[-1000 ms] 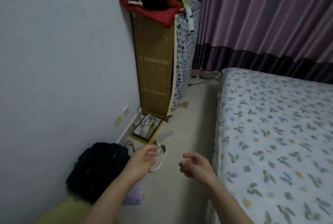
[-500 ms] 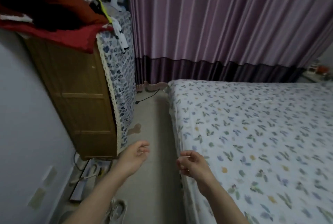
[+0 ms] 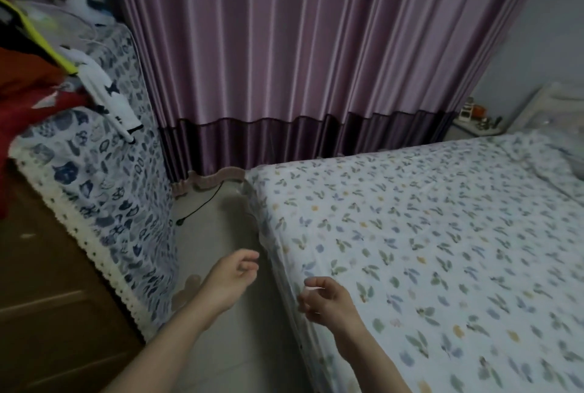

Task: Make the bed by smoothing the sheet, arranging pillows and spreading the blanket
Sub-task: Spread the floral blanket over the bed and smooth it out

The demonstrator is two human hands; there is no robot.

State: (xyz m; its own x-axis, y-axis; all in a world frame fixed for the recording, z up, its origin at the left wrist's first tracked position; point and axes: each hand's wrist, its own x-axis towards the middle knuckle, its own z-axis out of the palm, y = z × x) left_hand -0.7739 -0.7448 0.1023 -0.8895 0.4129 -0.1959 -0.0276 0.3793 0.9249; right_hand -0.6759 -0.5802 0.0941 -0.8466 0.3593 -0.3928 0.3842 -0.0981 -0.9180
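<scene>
Bed (image 3: 286, 269) carries flat leaf-print sheet (image 3: 426, 250); rumpled far right.

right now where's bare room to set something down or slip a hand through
Free: the broad floral bed sheet ahead of the right hand, and the pale floor strip between the bed edge and the patterned cloth-covered cabinet, where the left hand hangs. Crowded: the cabinet top, piled with red clothing.

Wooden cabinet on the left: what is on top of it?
A blue-patterned cloth drapes over the wooden cabinet, with red fabric and a white garment piled on it. The cabinet's top surface itself is covered.
</scene>
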